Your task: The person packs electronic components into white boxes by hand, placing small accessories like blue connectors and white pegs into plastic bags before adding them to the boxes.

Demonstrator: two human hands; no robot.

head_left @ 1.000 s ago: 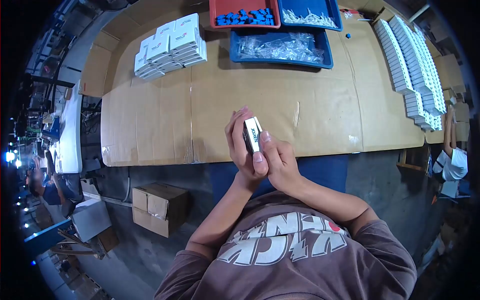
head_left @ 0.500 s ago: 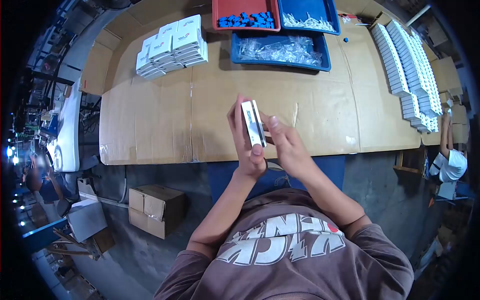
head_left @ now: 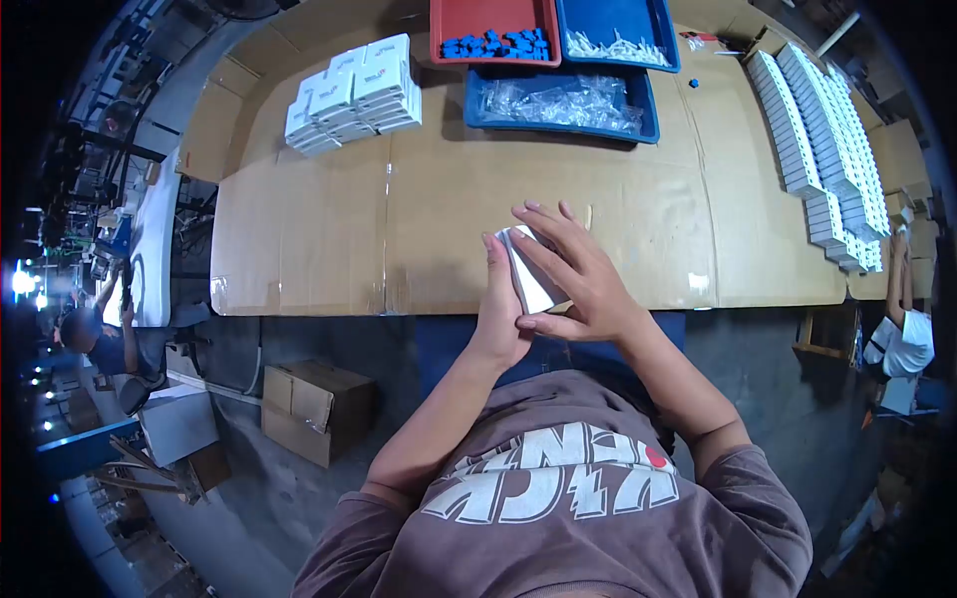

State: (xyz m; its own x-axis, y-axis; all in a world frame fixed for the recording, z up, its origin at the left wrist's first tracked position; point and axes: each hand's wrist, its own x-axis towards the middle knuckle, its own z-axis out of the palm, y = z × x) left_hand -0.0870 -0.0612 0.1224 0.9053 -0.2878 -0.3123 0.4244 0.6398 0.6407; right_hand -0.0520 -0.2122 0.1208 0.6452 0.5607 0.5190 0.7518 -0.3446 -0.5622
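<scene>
A small white box (head_left: 532,279) is held between my two hands, over the near edge of the cardboard-covered table. My left hand (head_left: 502,311) grips it from the left side, thumb along its edge. Across its right side and top lies my right hand (head_left: 588,284), thumb at the near end and fingers bent over the far part. Much of the box is hidden by the right fingers.
White boxes (head_left: 351,95) are stacked at the back left, with long rows of white boxes (head_left: 822,149) at the right. A red tray (head_left: 493,15) holds blue pieces; a blue tray (head_left: 618,15) holds white pieces. Clear plastic bags fill the front blue tray (head_left: 558,132).
The box has turned in my hands, so its printed narrow side no longer shows. My right hand has moved up and over it, its fingers now lying across the box.
</scene>
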